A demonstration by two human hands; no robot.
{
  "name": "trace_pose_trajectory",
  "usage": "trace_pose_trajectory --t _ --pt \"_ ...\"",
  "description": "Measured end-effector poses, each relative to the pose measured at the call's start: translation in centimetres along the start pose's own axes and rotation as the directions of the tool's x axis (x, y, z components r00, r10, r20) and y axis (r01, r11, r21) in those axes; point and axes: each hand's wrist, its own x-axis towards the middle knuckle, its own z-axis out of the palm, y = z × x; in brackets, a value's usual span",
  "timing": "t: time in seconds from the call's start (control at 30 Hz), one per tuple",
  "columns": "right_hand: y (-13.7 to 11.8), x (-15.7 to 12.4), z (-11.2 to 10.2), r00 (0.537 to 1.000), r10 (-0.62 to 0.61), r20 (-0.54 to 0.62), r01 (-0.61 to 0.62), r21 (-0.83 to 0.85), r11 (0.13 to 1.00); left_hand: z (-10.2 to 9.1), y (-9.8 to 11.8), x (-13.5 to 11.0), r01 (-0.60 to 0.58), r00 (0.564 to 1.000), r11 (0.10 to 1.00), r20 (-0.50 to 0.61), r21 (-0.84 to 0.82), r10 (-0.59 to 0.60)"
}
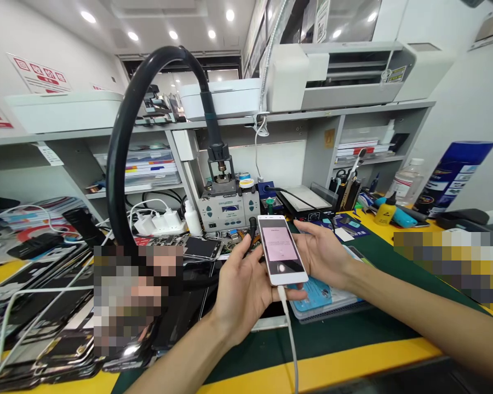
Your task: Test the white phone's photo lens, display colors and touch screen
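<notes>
Lit white phone [282, 249] with attached cable [290, 334] between left hand [244, 282] and right hand [326, 250]

Can't fully read any of the text here tbh. Wall sign [41, 75] has a row of white characters on red blocks, too blurry for me. Phone [280, 246] shows a short heading with tiny lines under it on a pinkish panel, illegible. Same deal with the lettering on the blue can [456, 175] and the clear bottle's label [403, 187].

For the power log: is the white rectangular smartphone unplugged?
No: a white cable is plugged into the bottom of the white rectangular smartphone.
</notes>
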Motion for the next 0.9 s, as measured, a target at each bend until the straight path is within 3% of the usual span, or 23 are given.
trace_pose_trajectory --t 0.2,0.4,0.53,0.7,0.9 --pt "0.0 -0.2 0.1 0.999 0.013 0.030 -0.014 0.034 0.999 0.0 -0.2 0.0 0.001 0.999 1.000 0.034 -0.006 0.000" --pt "0.1 -0.2 0.1 1.000 0.004 -0.021 -0.002 0.059 0.998 0.2 -0.1 0.1 0.017 1.000 1.000 0.022 -0.016 -0.017" --pt "0.1 -0.2 0.0 1.000 -0.005 0.010 0.005 0.060 0.998 0.2 0.1 0.2 0.019 1.000 1.000 -0.004 -0.012 -0.019" --pt "0.6 -0.2 -0.2 0.992 -0.053 0.116 0.061 -0.064 0.996 -0.9 0.3 0.6 0.064 0.991 0.996 -0.111 -0.058 -0.070" --pt "1.3 -0.6 0.1 0.985 -0.120 0.126 0.147 -0.230 0.962 -2.0 -0.1 0.9 0.113 0.983 0.992 -0.141 -0.061 -0.121"
